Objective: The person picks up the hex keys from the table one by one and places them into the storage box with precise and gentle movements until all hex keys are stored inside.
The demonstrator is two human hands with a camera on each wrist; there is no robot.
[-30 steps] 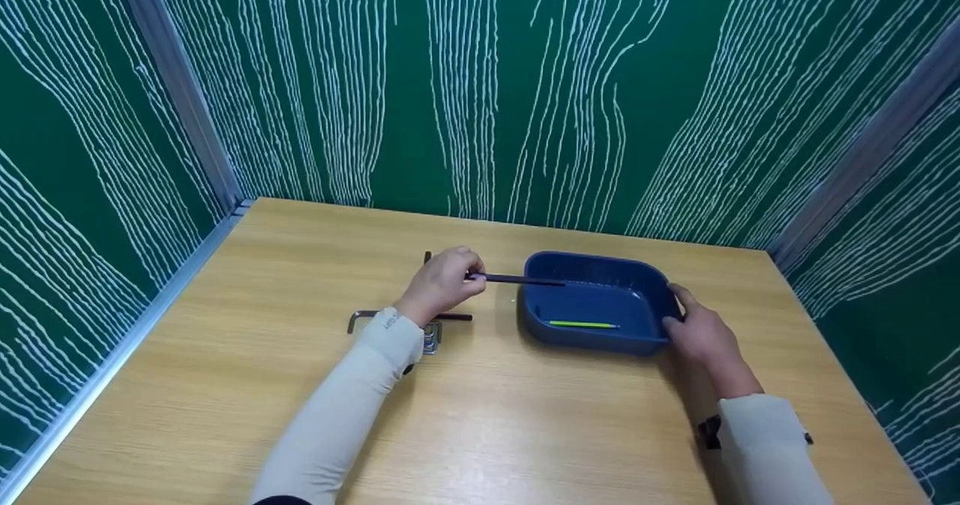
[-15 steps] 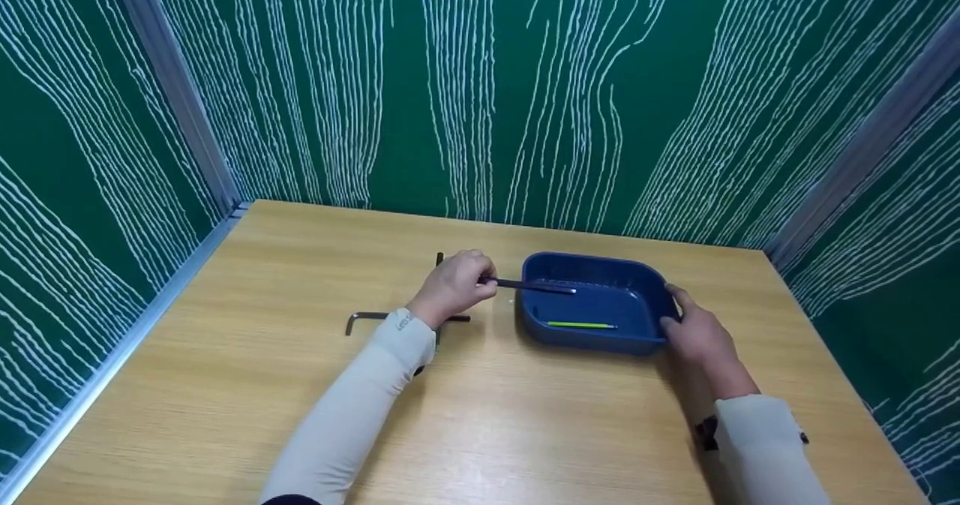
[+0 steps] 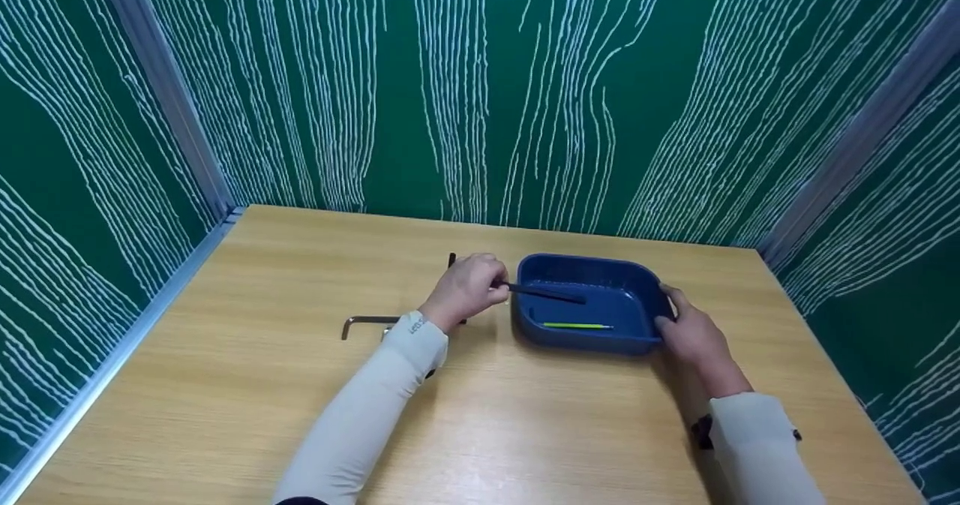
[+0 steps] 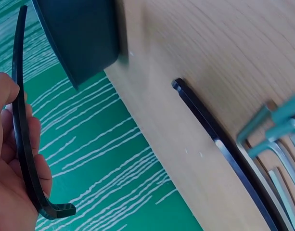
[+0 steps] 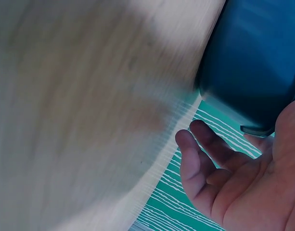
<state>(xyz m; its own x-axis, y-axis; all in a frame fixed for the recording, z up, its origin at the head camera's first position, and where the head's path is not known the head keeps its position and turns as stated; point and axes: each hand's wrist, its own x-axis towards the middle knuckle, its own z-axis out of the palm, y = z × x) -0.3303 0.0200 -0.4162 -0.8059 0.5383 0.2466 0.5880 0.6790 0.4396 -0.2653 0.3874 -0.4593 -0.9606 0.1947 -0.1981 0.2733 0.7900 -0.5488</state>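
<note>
My left hand (image 3: 470, 287) holds a long black Allen key (image 3: 551, 293), its straight end reaching over the inside of a dark blue tray (image 3: 589, 344). In the left wrist view, thumb and fingers are round the key's long arm, and its short bent end (image 4: 60, 211) sticks out below the palm. At the tray's right side my right hand (image 3: 697, 338) grips the rim, thumb inside and fingers outside. A thin yellow-green stick (image 3: 577, 326) lies in the tray near the front wall.
Left of the tray, an L-shaped Allen key (image 3: 367, 320) lies on the wooden table (image 3: 225, 385), partly behind my left forearm. The left wrist view shows another black bar (image 4: 205, 115) beside several smaller Allen keys (image 4: 282, 154). A green, white-lined wall (image 3: 405, 115) stands behind the table.
My left hand has moved right with the Allen key, whose tip is further over the tray. The right hand stays on the rim, and the head view has shifted slightly.
</note>
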